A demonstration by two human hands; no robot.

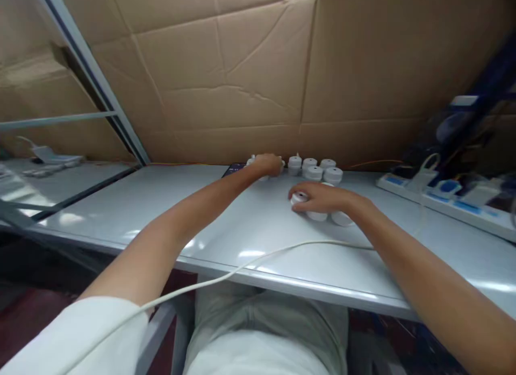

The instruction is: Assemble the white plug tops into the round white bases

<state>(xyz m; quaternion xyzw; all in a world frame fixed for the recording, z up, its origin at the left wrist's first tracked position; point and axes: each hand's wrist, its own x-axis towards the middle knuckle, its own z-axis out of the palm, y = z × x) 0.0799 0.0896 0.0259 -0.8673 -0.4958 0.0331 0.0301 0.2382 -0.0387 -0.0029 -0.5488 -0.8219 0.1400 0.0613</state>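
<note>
My right hand (318,196) has its fingers curled round a white round plastic unit (299,198) with a small dark spot on top. More white units (342,219) lie partly hidden under and beside that hand. Farther back, my left hand (269,163) is closed over white pieces (250,160) that show on both sides of it; its fingertips are mostly hidden. Between the hands and the cardboard, several similar white units (314,173) stand grouped upright, just right of my left hand.
A dark phone (234,169) lies left of my left hand. At right, a white power strip (447,197) carries plugged-in adapters. A pale cable (282,249) crosses the white table (161,197) and my left arm. Behind stands a cardboard wall (242,68); a metal frame (97,84) rises at left.
</note>
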